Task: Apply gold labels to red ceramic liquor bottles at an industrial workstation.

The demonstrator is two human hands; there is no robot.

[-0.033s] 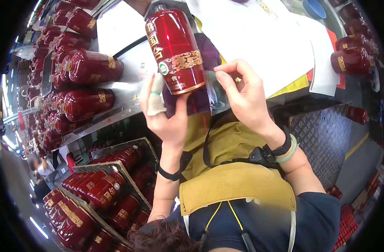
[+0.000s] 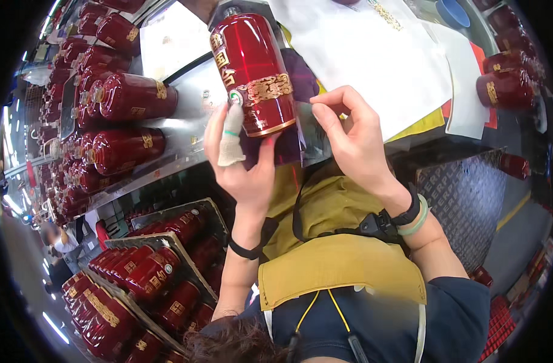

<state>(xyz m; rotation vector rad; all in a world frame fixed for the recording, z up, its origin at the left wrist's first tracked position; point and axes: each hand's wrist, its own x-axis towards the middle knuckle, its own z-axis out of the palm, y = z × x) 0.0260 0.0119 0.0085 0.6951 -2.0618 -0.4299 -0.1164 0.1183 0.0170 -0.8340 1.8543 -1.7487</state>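
A red glass bottle (image 2: 255, 60) rests over a dark purple cloth (image 2: 300, 69) at the near side of the surface (image 2: 188, 130), neck away from the person, base toward them. The left hand (image 2: 247, 178) touches its lower end, a cloth-covered finger (image 2: 231, 148) at the round green-and-white badge (image 2: 235, 97), thumb by the base; whether this grip clamps the bottle cannot be told. The right hand (image 2: 355, 136) hangs just beside, thumb and forefinger tips almost together, any small thing between them too fine to tell. Gold characters (image 2: 220, 59), an ornate gold band (image 2: 268, 88) and the badge are on the glass, so this bottle's decoration looks well advanced; what remains, if anything, the view does not show
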